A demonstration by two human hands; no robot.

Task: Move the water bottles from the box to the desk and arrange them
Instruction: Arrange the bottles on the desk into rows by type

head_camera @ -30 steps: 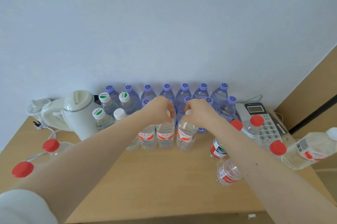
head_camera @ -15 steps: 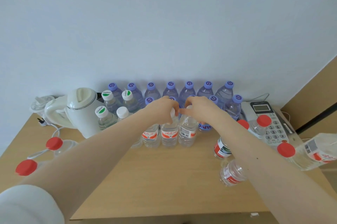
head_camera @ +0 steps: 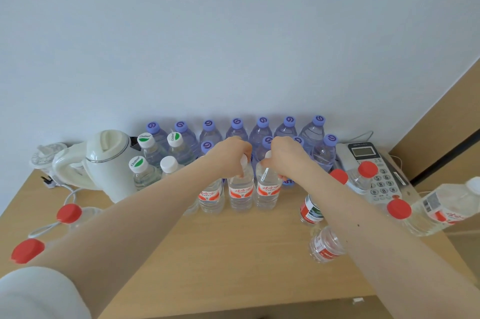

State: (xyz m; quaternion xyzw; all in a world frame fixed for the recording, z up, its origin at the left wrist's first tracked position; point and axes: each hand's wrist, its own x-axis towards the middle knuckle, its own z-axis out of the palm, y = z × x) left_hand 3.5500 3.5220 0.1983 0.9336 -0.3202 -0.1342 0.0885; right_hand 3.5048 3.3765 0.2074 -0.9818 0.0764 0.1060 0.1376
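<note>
The left hand has its grip curled round the top of the middle bottle. The right hand has its grip curled round the top of the end bottle. Both hold from above, near the white caps.

Both bottles stand straight up on the surface. Each one is right under its own hand, and its long side runs up and down. They sit just beside each other, and I cannot tell if they touch. A third bottle with the same red label stands just beside the middle one, on the left. Together the three make a short row in front of the purple-cap bottles by the wall.

I think the job here is setting these two into the row. Each hand is nearest its own bottle, so neither needs to cross over. The next move is likely small: slide them into line, then let go by lifting straight up.

The box is not in view. A red-cap bottle sits close by the right arm and could get bumped.
</note>
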